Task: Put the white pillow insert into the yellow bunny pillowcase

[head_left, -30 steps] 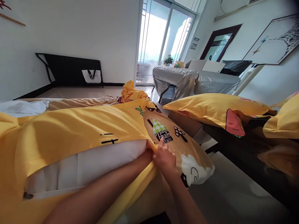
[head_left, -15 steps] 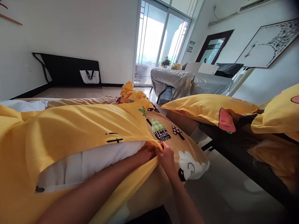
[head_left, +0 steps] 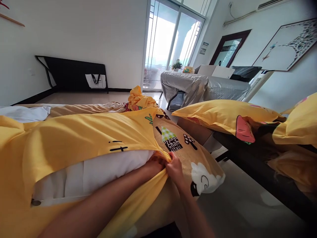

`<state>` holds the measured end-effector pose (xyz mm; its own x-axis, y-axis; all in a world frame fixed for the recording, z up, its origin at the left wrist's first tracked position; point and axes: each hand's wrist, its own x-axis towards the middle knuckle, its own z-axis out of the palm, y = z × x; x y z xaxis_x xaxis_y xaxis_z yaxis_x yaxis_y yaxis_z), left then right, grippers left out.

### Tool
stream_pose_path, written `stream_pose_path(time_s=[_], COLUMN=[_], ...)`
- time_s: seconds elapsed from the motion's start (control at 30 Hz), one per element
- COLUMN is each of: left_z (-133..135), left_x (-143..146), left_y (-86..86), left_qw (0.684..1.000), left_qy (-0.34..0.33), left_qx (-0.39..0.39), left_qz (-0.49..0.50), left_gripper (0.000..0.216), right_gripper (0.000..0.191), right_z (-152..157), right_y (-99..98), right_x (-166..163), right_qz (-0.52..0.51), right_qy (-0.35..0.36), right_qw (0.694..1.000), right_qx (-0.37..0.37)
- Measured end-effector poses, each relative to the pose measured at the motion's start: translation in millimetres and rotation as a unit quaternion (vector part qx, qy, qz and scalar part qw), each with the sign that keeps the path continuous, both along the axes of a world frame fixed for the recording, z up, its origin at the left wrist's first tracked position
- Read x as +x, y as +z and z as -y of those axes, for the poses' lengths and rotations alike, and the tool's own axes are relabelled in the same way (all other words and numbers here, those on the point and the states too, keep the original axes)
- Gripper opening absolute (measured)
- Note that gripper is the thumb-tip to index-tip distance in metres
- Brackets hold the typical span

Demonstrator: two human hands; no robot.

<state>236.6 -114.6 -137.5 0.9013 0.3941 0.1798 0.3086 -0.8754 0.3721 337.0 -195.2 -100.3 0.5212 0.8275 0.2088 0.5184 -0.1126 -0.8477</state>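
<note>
Every place here is told from the printed tan blanket (head_left: 188,158). Beyond and to the left of its printed end lies some white bedding (head_left: 24,114). Nearer, the yellow cover (head_left: 99,130) stretches leftward from the blanket's printed end, partly resting over it. Its long axis runs left to right, so most of it lies to the left of the fingers, and its gaping mouth faces the wearer. The left hand (head_left: 156,165) reaches into that mouth at the corner beside the printed end, nearer to the white filling (head_left: 99,168) than the other hand; its fingers are too covered by cloth to tell how they are bent. The right hand (head_left: 174,167), just outside the same corner and over the near side of the blanket, has its fingers closed on a gathered fold of the cover. The cover looks smooth and full on top, with black marks and a green leafy print, and slack along the lower edge; the filling shows white and softly creased. To the right of the blanket, a yellow pillow (head_left: 218,110) rests on a dark frame (head_left: 240,145).
</note>
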Motion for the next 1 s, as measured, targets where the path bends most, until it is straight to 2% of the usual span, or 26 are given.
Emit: stream_pose_path(time_s=[0.13,0.2,0.27,0.37,0.5,0.63,0.83,1.0], left_z=[5.9,8.0,9.9,12.0,9.6,5.1,13.8,18.5], left_x=[0.0,1.3,0.4,-5.5,-11.9,-8.1,7.2,20.6], left_y=[9.9,13.5,19.5,35.4,55.8,56.4,50.5,46.0], left_qw=[0.997,0.993,0.99,0.991,0.985,0.952,0.917,0.909], left_qy=[0.046,0.078,0.103,0.095,0.043,0.008,0.072,0.148], left_qx=[-0.032,-0.05,-0.069,-0.096,-0.147,-0.253,-0.313,-0.31], left_qz=[-0.061,-0.072,-0.064,-0.021,0.083,0.171,0.238,0.236], left_gripper=[0.045,0.039,0.033,0.027,0.035,0.028,0.025,0.022], right_gripper=[0.028,0.028,0.028,0.029,0.033,0.034,0.036,0.036], right_z=[5.6,7.4,8.5,8.2,3.2,-1.3,2.8,3.2], right_y=[13.8,19.6,22.5,21.3,14.1,7.2,2.2,-0.6], right_x=[-3.4,-5.1,-5.2,-2.8,0.2,0.2,3.6,5.5], right_qz=[0.174,0.221,0.239,0.217,0.137,0.077,0.042,0.017], right_qy=[-0.042,-0.055,-0.061,-0.047,-0.034,-0.037,-0.03,-0.011], right_qw=[0.978,0.961,0.954,0.966,0.989,0.996,0.998,0.999], right_qx=[-0.106,-0.157,-0.168,-0.13,-0.05,0.002,0.032,0.031])
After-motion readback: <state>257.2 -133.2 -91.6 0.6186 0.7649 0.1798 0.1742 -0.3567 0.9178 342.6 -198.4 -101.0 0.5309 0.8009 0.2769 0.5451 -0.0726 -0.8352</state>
